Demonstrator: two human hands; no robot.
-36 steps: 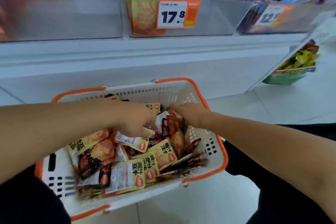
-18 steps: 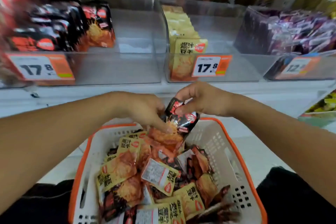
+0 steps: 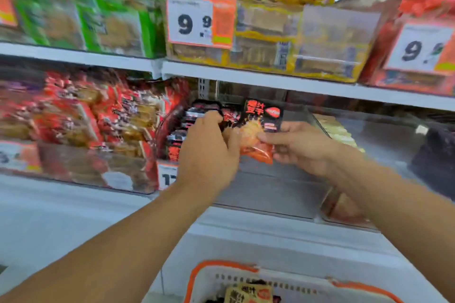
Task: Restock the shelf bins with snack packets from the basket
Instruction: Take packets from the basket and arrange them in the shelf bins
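Note:
Both my hands are raised over a clear shelf bin [image 3: 270, 189] on the lower shelf. My right hand [image 3: 299, 146] pinches a black and orange snack packet [image 3: 261, 128] by its lower right corner. My left hand [image 3: 209, 150] grips the same packet's left side, fingers curled, beside the black packets [image 3: 187, 125] standing at the bin's left end. The white basket [image 3: 221, 275] with an orange rim shows at the bottom edge, a yellow packet [image 3: 248, 293] visible inside.
A bin of red packets [image 3: 81, 118] sits to the left, and a bin of pale packets [image 3: 337, 130] to the right. The upper shelf [image 3: 270, 79] holds green, yellow and red packs behind 9.9 price tags [image 3: 199, 22]. The view is motion-blurred.
Both hands lifted the black and orange packet out of the basket and up to the shelf bin. The view tilted upward, leaving only the basket's far rim in sight.

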